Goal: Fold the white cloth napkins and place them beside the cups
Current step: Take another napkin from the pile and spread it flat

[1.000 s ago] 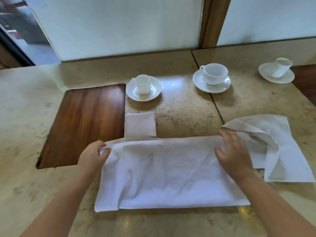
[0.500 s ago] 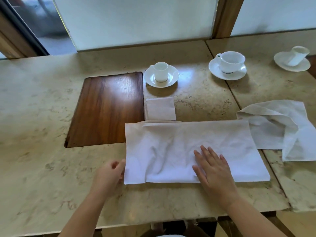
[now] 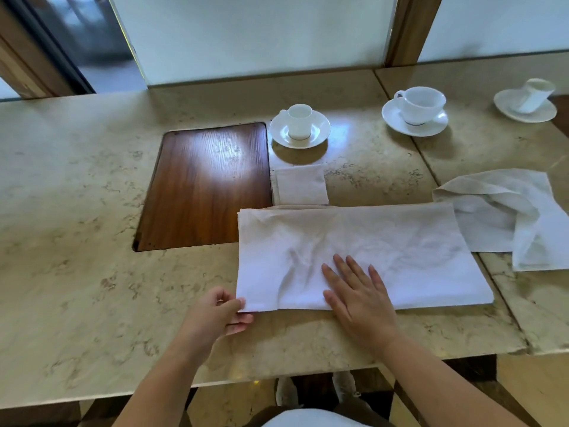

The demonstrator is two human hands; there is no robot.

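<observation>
— White cloth is what we see first from the head camera. A big napkin (image 3: 369,251) lies folded in half, long and flat, near the front edge of the stone table (image 3: 77,241).

— What are our hands doing?

— Our left hand (image 3: 215,315) pinches the napkin's near left corner between thumb and fingers. Our right hand (image 3: 358,300) lies flat and open on the cloth, fingers spread, gripping nothing, just pressing down near the front edge.

— We see wrinkles in the cloth, right?

— Yes, a few bumps run up from beside our right hand.

— Where are the other napkins?

— A small folded napkin (image 3: 301,184) sits just behind the big one, close to a small cup (image 3: 298,121) on its saucer (image 3: 320,131). Next to it on the left is a dark wood panel (image 3: 206,186) set into the table. A loose napkin (image 3: 508,217) lies crumpled on the right, its edge tucked under the big one's right end.

— And more cups?

— A wide cup (image 3: 423,103) stands on a saucer (image 3: 397,121) farther back on the right. At the far right a third cup (image 3: 535,94) leans tilted on its saucer (image 3: 545,112). No napkin lies by those two.
</observation>
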